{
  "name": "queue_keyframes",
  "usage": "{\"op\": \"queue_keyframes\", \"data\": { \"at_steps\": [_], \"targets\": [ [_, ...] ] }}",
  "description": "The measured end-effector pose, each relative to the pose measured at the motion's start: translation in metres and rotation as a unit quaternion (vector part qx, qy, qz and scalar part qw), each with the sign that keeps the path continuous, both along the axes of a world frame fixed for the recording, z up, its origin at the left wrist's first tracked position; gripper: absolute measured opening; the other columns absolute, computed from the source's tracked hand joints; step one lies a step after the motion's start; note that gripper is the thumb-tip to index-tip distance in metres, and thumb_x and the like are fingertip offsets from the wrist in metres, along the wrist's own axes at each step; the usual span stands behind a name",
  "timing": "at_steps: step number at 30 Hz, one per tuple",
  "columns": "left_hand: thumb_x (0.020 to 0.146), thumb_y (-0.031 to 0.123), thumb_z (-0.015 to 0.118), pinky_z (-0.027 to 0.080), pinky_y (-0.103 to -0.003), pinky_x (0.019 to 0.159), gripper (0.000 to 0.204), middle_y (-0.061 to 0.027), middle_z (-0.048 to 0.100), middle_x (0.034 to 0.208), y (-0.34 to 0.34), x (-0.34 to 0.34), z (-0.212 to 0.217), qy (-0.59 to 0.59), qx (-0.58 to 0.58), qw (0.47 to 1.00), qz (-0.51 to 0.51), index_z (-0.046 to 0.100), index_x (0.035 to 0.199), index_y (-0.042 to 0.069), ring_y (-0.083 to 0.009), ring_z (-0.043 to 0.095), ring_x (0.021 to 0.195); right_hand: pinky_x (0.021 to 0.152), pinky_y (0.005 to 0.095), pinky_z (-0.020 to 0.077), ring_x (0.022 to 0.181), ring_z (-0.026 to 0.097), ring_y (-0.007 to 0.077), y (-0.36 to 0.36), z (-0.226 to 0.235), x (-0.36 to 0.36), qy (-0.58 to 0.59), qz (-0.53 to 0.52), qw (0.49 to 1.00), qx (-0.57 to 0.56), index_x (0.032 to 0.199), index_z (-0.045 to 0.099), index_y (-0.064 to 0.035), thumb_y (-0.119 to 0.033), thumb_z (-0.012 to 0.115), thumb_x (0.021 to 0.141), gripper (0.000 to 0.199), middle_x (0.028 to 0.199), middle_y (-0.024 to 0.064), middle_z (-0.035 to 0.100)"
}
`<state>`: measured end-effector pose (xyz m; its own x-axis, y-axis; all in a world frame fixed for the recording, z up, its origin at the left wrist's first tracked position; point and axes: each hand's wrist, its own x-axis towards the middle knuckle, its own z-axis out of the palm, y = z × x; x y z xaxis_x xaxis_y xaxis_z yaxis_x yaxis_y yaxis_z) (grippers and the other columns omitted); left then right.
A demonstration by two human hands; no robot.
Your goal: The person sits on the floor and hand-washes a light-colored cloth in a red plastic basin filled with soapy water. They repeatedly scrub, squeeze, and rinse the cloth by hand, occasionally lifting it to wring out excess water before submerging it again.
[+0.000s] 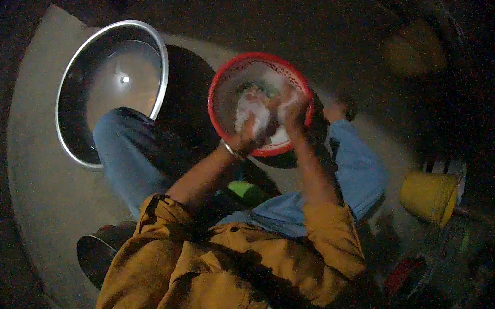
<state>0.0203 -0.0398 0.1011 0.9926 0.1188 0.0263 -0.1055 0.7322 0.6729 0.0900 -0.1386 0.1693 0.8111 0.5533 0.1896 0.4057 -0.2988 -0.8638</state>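
Note:
A round basin with a red rim (217, 120) stands on the floor between my legs, with whitish suds inside. Both my hands are down in it. My left hand (248, 132), with a bangle at the wrist, closes on a pale, foam-covered bundle (252, 109), perhaps wet cloth; the dim light hides its kind. Beside it, at the basin's right side, my right hand (292, 109) is smeared by motion and coated in foam, so its fingers cannot be made out. Something greenish (266, 88) shows among the suds past the hands.
A wide metal tub (63, 106) with cloudy water stands at the left, past my bent knee. A dark round vessel (96, 255) sits near my left elbow. At the right is a yellow bucket (427, 197); a red object (404, 274) lies nearer. Something bright green (245, 191) shows between my legs.

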Motion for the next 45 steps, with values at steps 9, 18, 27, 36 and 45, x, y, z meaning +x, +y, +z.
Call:
{"op": "queue_keyframes", "data": {
  "at_steps": [9, 18, 27, 36, 45],
  "targets": [
    [0.093, 0.051, 0.028, 0.024, -0.033, 0.108, 0.061, -0.0048, 0.032, 0.142, -0.03, -0.01, -0.001, 0.117, -0.116, 0.972, -0.167, 0.026, 0.142, 0.015, -0.0213, 0.032, 0.128, 0.07, 0.0353, 0.0484, 0.079, 0.058, 0.0242, -0.029, -0.009, 0.007, 0.248, -0.1, 0.944, 0.192, 0.102, 0.055, 0.0001, -0.027, 0.049, 0.092, 0.029, 0.094, 0.0149, 0.061],
    [0.093, 0.043, 0.032, 0.038, -0.031, 0.092, 0.053, -0.0076, 0.046, 0.125, -0.031, -0.022, 0.111, 0.182, 0.144, 0.963, -0.136, 0.034, 0.136, 0.011, -0.0222, 0.047, 0.109, 0.069, 0.0365, 0.0472, 0.077, 0.06, 0.0224, -0.044, -0.002, 0.007, 0.152, -0.14, 0.974, 0.097, 0.095, 0.064, 0.0026, -0.025, 0.045, 0.094, 0.033, 0.086, 0.0127, 0.064],
    [0.095, 0.051, 0.022, 0.033, -0.035, 0.102, 0.063, -0.009, 0.035, 0.139, -0.007, 0.003, -0.026, -0.024, -0.093, 0.99, -0.105, 0.024, 0.142, 0.01, -0.0222, 0.038, 0.125, 0.08, 0.0383, 0.0438, 0.085, 0.058, 0.0283, 0.01, 0.007, -0.029, -0.059, -0.086, 0.995, -0.009, 0.09, 0.061, 0.0013, -0.026, 0.057, 0.089, 0.028, 0.088, 0.016, 0.062],
    [0.089, 0.065, 0.013, 0.031, -0.036, 0.105, 0.076, -0.0082, 0.031, 0.143, 0.027, 0.004, -0.004, 0.184, 0.047, 0.978, -0.088, 0.024, 0.142, 0.011, -0.025, 0.034, 0.129, 0.075, 0.0342, 0.0416, 0.081, 0.054, 0.0258, 0.023, -0.061, 0.029, 0.185, -0.104, 0.975, 0.07, 0.098, 0.054, 0.0015, -0.025, 0.052, 0.089, 0.028, 0.094, 0.0164, 0.059],
    [0.092, 0.057, 0.03, 0.045, -0.031, 0.076, 0.062, -0.0058, 0.05, 0.115, 0.035, -0.008, 0.035, 0.211, 0.026, 0.975, -0.063, 0.037, 0.133, 0.011, -0.0175, 0.051, 0.099, 0.049, 0.0374, 0.0432, 0.054, 0.055, 0.0219, 0.044, -0.005, -0.001, 0.03, -0.135, 0.99, 0.009, 0.076, 0.06, 0.0021, -0.033, 0.048, 0.093, 0.041, 0.065, 0.0163, 0.061]
  ]
}}
